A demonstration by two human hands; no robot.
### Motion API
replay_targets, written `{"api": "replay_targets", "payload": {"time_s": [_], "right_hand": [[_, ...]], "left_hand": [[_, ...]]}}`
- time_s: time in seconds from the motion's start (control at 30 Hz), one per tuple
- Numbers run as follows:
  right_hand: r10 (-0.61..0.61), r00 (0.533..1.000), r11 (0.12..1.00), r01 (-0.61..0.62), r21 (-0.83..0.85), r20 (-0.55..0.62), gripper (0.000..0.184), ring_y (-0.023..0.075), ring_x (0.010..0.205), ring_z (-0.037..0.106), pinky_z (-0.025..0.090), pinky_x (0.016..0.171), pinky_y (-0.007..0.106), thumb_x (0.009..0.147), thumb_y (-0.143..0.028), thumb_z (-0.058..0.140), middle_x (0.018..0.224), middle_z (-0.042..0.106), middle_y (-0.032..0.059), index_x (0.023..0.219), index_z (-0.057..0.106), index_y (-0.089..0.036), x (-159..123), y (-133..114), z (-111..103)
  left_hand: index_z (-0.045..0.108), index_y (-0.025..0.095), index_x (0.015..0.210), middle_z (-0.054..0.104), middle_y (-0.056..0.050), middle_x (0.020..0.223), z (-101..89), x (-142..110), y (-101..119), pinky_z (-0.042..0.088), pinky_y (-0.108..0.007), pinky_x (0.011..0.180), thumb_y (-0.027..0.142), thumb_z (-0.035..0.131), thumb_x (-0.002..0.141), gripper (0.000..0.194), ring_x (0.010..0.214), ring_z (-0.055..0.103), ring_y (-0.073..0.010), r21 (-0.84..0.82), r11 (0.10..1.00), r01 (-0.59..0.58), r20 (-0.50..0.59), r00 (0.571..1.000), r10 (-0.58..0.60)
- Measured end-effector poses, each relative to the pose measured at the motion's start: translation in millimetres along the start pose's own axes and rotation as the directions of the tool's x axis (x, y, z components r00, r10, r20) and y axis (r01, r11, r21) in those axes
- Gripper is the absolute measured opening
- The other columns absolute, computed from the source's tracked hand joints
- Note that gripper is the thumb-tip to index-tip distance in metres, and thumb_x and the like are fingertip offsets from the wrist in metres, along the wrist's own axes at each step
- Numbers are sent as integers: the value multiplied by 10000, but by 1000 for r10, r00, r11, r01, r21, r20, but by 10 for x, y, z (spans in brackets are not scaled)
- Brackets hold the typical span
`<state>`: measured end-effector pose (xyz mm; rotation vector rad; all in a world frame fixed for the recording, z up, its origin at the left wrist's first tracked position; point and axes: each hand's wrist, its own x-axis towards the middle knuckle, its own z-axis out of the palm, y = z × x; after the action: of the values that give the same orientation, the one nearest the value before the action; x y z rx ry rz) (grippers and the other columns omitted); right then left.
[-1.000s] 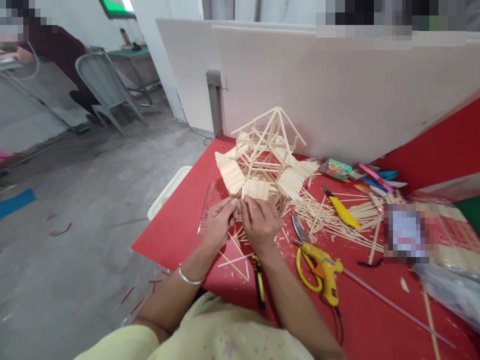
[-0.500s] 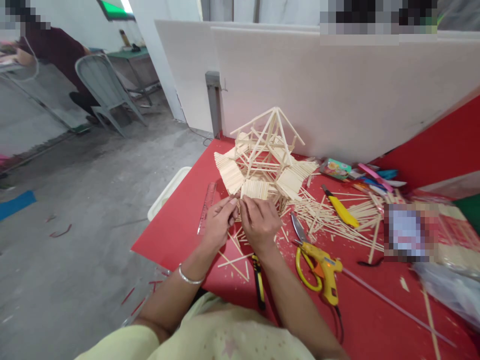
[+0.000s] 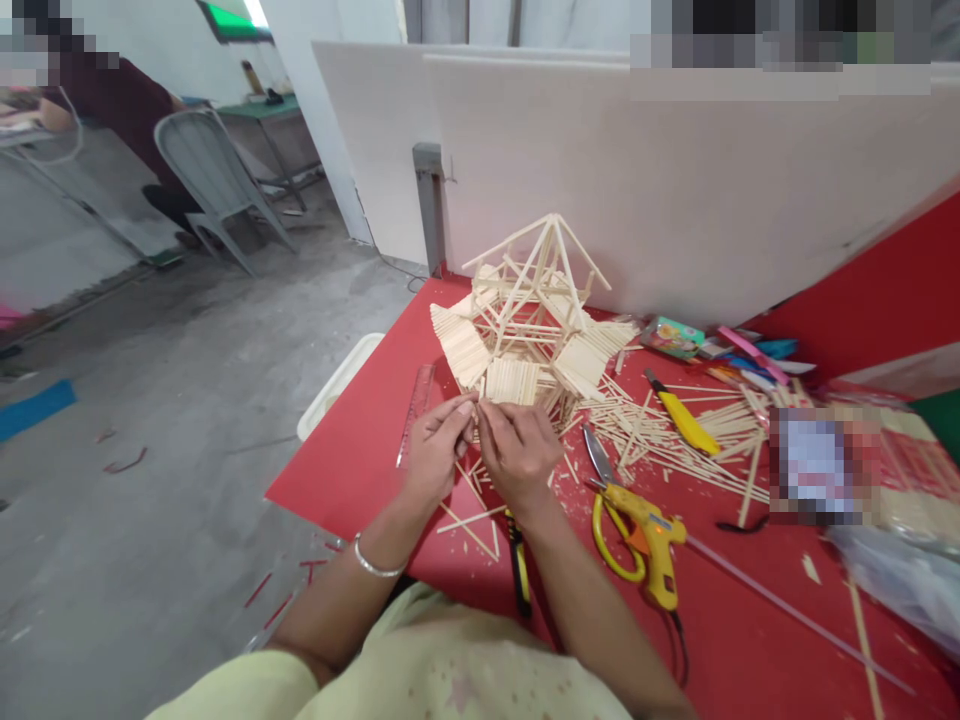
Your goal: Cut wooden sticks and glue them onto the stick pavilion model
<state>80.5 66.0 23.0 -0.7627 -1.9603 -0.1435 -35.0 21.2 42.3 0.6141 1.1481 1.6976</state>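
A model built of thin wooden sticks (image 3: 517, 330) stands on the red table, with a peaked open frame on top and slatted flaps around its base. At its near side, my left hand (image 3: 442, 435) and my right hand (image 3: 521, 450) meet, fingertips pinched close together. A pale bit of wooden stick shows between them; most of it is hidden by the fingers. The front slatted flap (image 3: 512, 381) lies just beyond my right fingers. Beside my left hand is a clear ruler (image 3: 415, 415). Several loose sticks (image 3: 472, 520) lie below both hands.
Right of the model are a heap of sticks (image 3: 637, 435), a yellow utility knife (image 3: 686, 418), yellow-handled scissors (image 3: 619, 540) and a yellow glue gun (image 3: 652, 545). A black-and-yellow tool (image 3: 517, 565) lies near my right forearm. Pale boards (image 3: 637, 180) stand behind. A person (image 3: 120, 110) sits far left.
The view has shifted very slightly. My right fingertips have drawn a little lower and closer to the left ones; the model and tools stay put.
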Motion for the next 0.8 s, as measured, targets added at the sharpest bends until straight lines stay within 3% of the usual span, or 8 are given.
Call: {"api": "replay_targets", "payload": {"time_s": [0.17, 0.33, 0.6, 0.7, 0.8], "right_hand": [[59, 996, 986, -69, 150, 72, 278, 193, 961, 660, 534, 877, 355, 896, -141, 630, 1013, 719, 82, 1158, 665, -224, -130, -99, -240], [183, 983, 962, -186, 202, 31, 195, 175, 908, 651, 536, 820, 340, 913, -148, 611, 945, 712, 55, 1064, 689, -244, -256, -146, -465], [281, 956, 937, -292, 193, 78, 286, 174, 899, 647, 535, 802, 328, 896, -150, 654, 991, 716, 73, 1173, 672, -215, -546, -124, -689], [288, 954, 937, -299, 182, 81, 241, 170, 866, 647, 530, 784, 318, 904, -178, 653, 959, 724, 66, 1142, 684, -208, -621, -138, -712], [292, 943, 929, -319, 185, 162, 207, 170, 874, 653, 523, 808, 325, 928, -204, 629, 967, 738, 57, 1124, 694, -215, -729, -158, -693]], "left_hand": [[602, 141, 733, 493, 55, 546, -58, -119, 50, 201, -158, 374, 369, 821, 723, 316, 404, 354, -21, -115, 969, 219, 96, 973, -208], [556, 148, 727, 499, 64, 543, -17, -208, -5, 236, -151, 369, 355, 844, 700, 356, 392, 361, -17, -120, 928, 354, 230, 919, -321], [560, 143, 739, 538, 50, 611, 81, -328, -196, 248, -132, 366, 343, 813, 732, 323, 412, 373, -9, -123, 908, 400, 268, 894, -358], [588, 142, 753, 541, 50, 587, 63, -383, -290, 259, -139, 366, 348, 822, 718, 314, 399, 384, -15, -53, 931, 362, 222, 913, -342], [606, 139, 724, 515, 57, 500, -10, -456, -396, 240, -146, 359, 355, 838, 694, 319, 368, 379, -24, 42, 938, 343, 163, 924, -345]]}}
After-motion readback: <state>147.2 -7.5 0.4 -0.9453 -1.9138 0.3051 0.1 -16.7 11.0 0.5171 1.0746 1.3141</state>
